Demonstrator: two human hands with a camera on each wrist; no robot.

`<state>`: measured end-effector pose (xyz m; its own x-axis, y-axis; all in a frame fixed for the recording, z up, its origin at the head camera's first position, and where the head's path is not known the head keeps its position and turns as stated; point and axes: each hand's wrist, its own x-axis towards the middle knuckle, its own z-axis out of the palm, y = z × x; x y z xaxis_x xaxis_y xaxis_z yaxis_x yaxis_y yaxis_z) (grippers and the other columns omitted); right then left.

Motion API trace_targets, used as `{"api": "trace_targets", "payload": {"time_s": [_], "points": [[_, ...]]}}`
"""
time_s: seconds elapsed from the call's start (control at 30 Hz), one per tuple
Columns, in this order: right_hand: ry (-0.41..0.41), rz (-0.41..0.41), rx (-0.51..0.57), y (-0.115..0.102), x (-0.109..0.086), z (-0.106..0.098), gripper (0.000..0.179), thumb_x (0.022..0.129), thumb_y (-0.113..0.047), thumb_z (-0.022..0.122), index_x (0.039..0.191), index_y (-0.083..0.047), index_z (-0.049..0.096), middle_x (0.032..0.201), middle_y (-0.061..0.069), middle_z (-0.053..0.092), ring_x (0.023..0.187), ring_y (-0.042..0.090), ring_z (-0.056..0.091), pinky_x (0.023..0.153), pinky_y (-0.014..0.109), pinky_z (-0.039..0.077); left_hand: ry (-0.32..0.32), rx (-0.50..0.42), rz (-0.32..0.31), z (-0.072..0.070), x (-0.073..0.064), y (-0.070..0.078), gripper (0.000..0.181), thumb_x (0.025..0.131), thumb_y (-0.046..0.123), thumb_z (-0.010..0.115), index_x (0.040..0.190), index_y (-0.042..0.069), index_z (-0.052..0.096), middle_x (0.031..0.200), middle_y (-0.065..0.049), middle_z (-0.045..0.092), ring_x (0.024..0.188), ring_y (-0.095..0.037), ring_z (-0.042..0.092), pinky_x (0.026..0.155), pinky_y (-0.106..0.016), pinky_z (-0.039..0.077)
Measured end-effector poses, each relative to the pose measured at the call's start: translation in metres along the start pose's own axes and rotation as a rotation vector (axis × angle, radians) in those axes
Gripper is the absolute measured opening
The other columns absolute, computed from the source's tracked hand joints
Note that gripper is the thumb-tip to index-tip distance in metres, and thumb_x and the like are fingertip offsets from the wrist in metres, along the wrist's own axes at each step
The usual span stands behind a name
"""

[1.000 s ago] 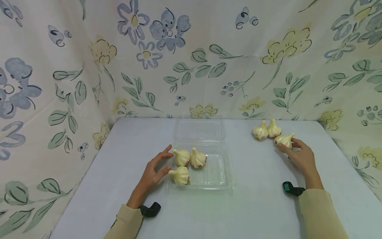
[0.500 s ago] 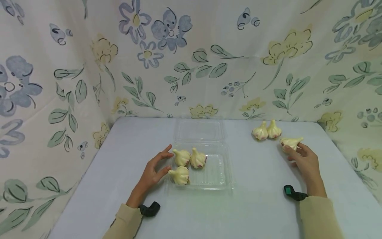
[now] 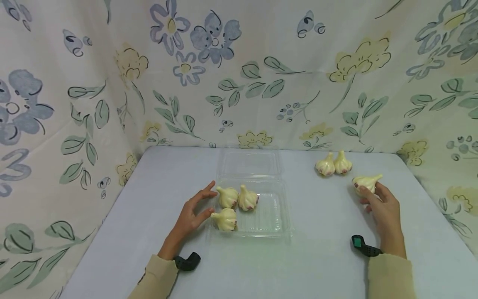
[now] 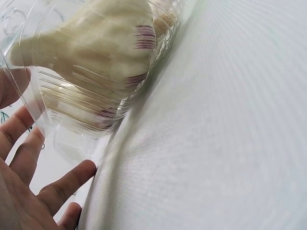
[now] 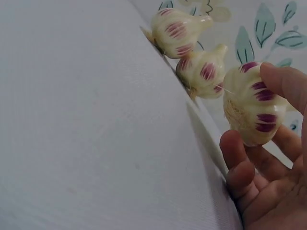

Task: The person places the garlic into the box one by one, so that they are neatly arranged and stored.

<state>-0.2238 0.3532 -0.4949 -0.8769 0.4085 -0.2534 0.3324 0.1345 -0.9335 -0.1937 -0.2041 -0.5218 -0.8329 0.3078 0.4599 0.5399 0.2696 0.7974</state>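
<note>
sleeves: beige cuffs nearest the wearer, a black wrist device on the left and another on the right, both sitting on the table.
left hand: fingers spread and straight, resting against the left edge of the clear tray; grips nothing, looks like it's steadying the tray so it doesn't slide. Left wrist view shows fingertips beside the ribbed plastic wall.
right hand: fingers and thumb curled round one garlic bulb, lifted just off the table, stem tip pointing right and away. Right wrist view: thumb on top, fingers under, root end facing out.
garlic in tray: three bulbs bunched at the tray's left end, touching one another; right part of the tray bare, so there's room.
tray lid: hinged back flat on the table behind the tray, out of the way.
loose garlic: two bulbs touching, near the far right edge, just beyond the held one.
backdrop: floral cloth hung round the table's far and side edges.
</note>
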Motion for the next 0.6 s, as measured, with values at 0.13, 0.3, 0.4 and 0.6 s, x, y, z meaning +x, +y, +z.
{"api": "trace_targets", "payload": {"time_s": [0.13,0.3,0.4,0.6], "points": [[0.025,-0.003,0.057,0.0003,-0.0051,0.0036,0.088,0.088,-0.048,0.077,0.161,-0.025,0.032,0.141,-0.007,0.049,0.072,-0.001,0.060,0.058,0.019,0.044,-0.001,0.005,0.001,0.0000,0.0000,0.0010,0.039,0.092,0.000,0.066,0.131,-0.004,0.060,0.163,-0.014,0.039,0.152,-0.014,0.036,0.119,-0.018,0.026],[0.058,0.010,0.043,0.0008,-0.0086,0.0067,0.084,0.089,-0.048,0.076,0.159,-0.024,0.036,0.141,-0.006,0.049,0.070,0.001,0.058,0.057,0.020,0.043,-0.005,0.007,-0.008,-0.0002,-0.0010,0.0014,0.038,0.093,0.001,0.066,0.131,-0.004,0.060,0.163,-0.014,0.039,0.151,-0.013,0.038,0.119,-0.018,0.026],[0.061,0.003,0.066,-0.0001,-0.0094,0.0083,0.082,0.089,-0.046,0.076,0.158,-0.024,0.038,0.141,-0.005,0.049,0.071,0.000,0.060,0.057,0.020,0.044,-0.007,0.006,-0.015,-0.0003,-0.0014,0.0013,0.038,0.094,0.001,0.066,0.131,-0.004,0.060,0.163,-0.013,0.039,0.151,-0.012,0.038,0.119,-0.018,0.026],[0.034,-0.052,0.112,-0.0043,-0.0103,0.0108,0.080,0.089,-0.042,0.078,0.157,-0.022,0.040,0.140,-0.006,0.050,0.073,0.000,0.060,0.056,0.019,0.046,0.002,0.005,0.017,0.0006,-0.0003,0.0006,0.037,0.093,0.000,0.065,0.130,-0.005,0.060,0.162,-0.017,0.039,0.151,-0.017,0.039,0.119,-0.018,0.026]]}}
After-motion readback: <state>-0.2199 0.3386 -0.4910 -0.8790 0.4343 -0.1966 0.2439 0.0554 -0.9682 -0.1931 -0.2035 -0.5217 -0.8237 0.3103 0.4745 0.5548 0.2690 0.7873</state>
